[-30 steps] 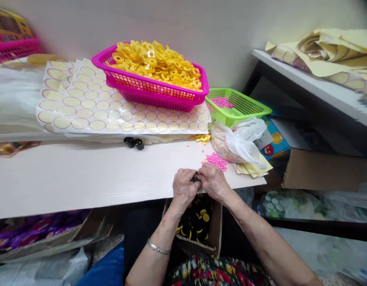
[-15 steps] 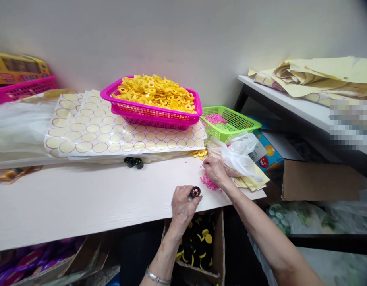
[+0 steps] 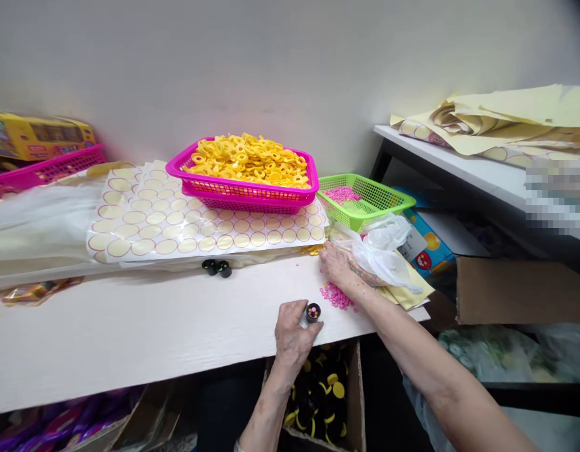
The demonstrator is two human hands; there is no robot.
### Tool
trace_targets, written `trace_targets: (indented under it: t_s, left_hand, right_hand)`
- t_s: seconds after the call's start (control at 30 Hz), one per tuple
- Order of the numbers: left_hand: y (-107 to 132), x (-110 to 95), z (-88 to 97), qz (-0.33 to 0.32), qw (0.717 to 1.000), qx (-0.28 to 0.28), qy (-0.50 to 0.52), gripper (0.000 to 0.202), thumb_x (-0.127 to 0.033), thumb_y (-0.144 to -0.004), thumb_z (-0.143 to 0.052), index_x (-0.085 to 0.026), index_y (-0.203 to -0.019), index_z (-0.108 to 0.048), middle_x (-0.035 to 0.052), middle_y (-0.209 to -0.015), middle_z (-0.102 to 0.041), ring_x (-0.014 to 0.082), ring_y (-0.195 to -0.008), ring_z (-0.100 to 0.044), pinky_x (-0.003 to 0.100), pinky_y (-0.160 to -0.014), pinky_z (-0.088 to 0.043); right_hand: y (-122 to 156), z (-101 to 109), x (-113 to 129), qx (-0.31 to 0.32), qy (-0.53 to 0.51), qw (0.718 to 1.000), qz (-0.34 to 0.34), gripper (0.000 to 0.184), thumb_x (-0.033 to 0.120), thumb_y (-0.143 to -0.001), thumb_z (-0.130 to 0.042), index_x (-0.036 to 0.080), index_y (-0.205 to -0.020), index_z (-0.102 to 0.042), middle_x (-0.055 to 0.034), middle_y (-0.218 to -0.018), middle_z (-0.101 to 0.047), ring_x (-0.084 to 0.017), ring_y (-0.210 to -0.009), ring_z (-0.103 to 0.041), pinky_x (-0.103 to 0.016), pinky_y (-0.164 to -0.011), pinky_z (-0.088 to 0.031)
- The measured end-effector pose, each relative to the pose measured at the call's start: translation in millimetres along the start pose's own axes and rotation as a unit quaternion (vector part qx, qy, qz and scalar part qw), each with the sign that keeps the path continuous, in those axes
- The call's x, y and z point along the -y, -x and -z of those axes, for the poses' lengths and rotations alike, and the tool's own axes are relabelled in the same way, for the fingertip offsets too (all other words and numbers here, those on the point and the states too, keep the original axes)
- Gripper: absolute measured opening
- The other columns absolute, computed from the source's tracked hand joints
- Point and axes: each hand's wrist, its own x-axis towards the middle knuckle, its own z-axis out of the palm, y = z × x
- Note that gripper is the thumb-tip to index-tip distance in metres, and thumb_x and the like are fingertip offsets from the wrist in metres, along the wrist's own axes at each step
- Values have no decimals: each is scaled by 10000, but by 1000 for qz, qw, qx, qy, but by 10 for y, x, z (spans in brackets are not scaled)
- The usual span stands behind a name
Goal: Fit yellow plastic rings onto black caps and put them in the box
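Observation:
My left hand rests at the table's front edge, thumb and forefinger around a small black cup. Tiny pink and yellow beads show inside the cup's upturned mouth. My right hand reaches past a loose heap of pink beads to small yellow plastic pieces. Its fingers are bent down and together, and their tips are largely hidden. Beside that hand lies a clear plastic bag of coloured beads. Two more black cups stand together farther left.
Sheets of round stickers support a magenta basket heaped with yellow ring-shaped pieces. Behind the bag is a green basket with pink beads. Below the table edge, a carton holds black and yellow caps. A white shelf stands right.
My right hand has moved slightly away from me, from the pink beads toward the yellow pieces. The left hand stays at the black cup. The whole view has shifted a little.

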Motion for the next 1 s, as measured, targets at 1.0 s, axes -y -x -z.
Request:
trace_targets:
  t_s: [1.0]
  left_hand:
    - [61, -698, 474, 271, 858, 64, 431, 226, -187, -545, -759, -108, -745, -691, 39, -683, -668, 106, -586, -571, 212, -571, -446]
  right_hand:
    - [1471, 460, 178, 23, -501, 849, 166, 217, 220, -710, -654, 200, -925, -629, -20, -847, -545, -140, -795, -503, -254, -662, -402]
